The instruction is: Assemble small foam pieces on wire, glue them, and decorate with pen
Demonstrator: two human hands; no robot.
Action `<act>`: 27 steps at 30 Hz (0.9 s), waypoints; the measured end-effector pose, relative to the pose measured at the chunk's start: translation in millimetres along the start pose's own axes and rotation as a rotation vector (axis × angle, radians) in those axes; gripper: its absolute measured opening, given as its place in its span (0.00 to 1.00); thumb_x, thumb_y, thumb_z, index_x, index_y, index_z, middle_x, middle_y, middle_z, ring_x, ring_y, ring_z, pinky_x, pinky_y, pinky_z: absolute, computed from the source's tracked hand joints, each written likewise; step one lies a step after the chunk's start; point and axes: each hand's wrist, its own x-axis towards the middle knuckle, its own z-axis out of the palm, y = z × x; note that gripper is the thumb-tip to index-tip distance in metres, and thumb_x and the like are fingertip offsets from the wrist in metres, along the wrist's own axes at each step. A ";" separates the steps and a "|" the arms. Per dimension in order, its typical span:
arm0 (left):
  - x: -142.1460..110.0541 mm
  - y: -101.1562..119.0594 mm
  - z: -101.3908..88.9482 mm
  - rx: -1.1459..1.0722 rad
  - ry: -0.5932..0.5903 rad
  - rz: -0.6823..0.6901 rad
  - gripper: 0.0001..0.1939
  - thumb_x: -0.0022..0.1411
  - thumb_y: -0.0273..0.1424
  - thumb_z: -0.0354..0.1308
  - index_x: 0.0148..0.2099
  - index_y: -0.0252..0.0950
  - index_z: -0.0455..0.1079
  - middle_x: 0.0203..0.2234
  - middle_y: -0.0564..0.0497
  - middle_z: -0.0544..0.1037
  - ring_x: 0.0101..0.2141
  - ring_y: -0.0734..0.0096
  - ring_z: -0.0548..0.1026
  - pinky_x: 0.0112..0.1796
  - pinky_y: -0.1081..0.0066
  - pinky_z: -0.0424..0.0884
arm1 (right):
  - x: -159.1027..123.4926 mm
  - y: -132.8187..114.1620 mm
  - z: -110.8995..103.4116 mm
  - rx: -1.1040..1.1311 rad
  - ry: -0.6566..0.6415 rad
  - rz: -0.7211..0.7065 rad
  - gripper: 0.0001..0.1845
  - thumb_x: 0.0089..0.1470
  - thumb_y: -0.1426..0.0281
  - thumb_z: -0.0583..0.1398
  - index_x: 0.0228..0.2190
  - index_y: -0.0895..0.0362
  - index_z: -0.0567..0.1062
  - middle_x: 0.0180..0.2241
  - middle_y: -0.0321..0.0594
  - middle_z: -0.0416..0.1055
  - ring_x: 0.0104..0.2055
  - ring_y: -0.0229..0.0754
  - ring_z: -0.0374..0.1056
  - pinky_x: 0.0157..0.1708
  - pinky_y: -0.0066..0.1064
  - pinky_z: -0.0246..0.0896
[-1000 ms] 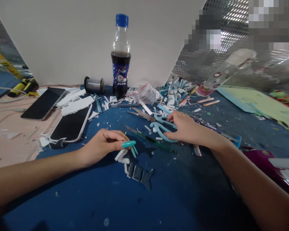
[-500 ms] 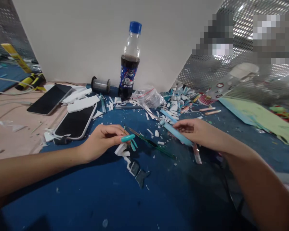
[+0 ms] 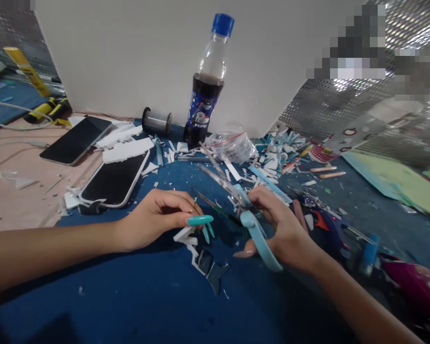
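My left hand (image 3: pixel 168 215), with long teal nails, is pinched closed at the upper end of a small jointed white foam piece (image 3: pixel 184 235). The piece hangs or lies below the fingertips in a zigzag and ends in a dark, fish-like tail (image 3: pixel 217 274). Its top is hidden by my fingers. In my right hand (image 3: pixel 283 229) is a pair of scissors (image 3: pixel 258 234) with light blue handles. Their blades point up and left, blurred by motion. Between the two hands a green craft knife (image 3: pixel 220 210) lies on the blue mat, partly covered.
A Pepsi bottle (image 3: pixel 205 102) stands behind, near a spool (image 3: pixel 156 122) and a plastic bag (image 3: pixel 232 145). Two phones (image 3: pixel 116 179) lie at left. Foam scraps (image 3: pixel 281 148) heap at back right. Glue guns (image 3: pixel 331 231) and a blue-capped tube (image 3: pixel 370 255) lie at right.
My right hand has lifted the scissors off the mat and swung the blades up and left. My left hand keeps its pinch. The view has shifted slightly.
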 end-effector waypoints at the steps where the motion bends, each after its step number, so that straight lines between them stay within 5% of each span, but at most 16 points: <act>1: -0.1 0.4 0.1 0.000 0.002 -0.007 0.08 0.56 0.19 0.61 0.30 0.35 0.79 0.27 0.51 0.79 0.29 0.79 0.76 0.32 0.82 0.71 | -1.1 -1.1 1.1 -0.072 0.020 -0.065 0.27 0.34 0.64 0.72 0.30 0.54 0.62 0.33 0.36 0.57 0.31 0.38 0.55 0.29 0.31 0.57; 4: -0.7 1.3 -0.1 0.049 -0.005 -0.030 0.09 0.55 0.19 0.61 0.30 0.36 0.79 0.24 0.54 0.77 0.27 0.81 0.73 0.30 0.83 0.69 | -4.1 -3.2 5.8 -0.206 0.039 -0.188 0.24 0.38 0.72 0.70 0.30 0.55 0.60 0.31 0.35 0.56 0.30 0.36 0.52 0.27 0.29 0.53; 8: -1.5 1.2 -1.1 0.096 -0.032 -0.016 0.09 0.56 0.20 0.61 0.32 0.38 0.80 0.25 0.54 0.77 0.28 0.79 0.74 0.30 0.83 0.69 | -5.5 -5.9 11.4 -0.231 0.005 -0.186 0.18 0.41 0.80 0.64 0.30 0.56 0.61 0.31 0.35 0.56 0.28 0.35 0.53 0.26 0.28 0.53; 15: -3.4 2.5 -0.7 0.097 -0.109 0.063 0.05 0.58 0.28 0.62 0.33 0.39 0.80 0.29 0.51 0.80 0.32 0.72 0.78 0.35 0.77 0.75 | -6.2 -6.4 12.7 -0.211 0.004 -0.192 0.14 0.44 0.80 0.61 0.29 0.56 0.61 0.31 0.35 0.57 0.28 0.35 0.54 0.26 0.27 0.53; 27: -4.1 4.6 1.4 0.179 -0.098 0.065 0.09 0.57 0.32 0.63 0.28 0.33 0.78 0.23 0.48 0.81 0.26 0.73 0.77 0.26 0.80 0.72 | -7.2 -1.6 14.3 -0.189 -0.018 -0.229 0.20 0.36 0.84 0.61 0.30 0.55 0.62 0.31 0.35 0.57 0.30 0.36 0.54 0.27 0.28 0.52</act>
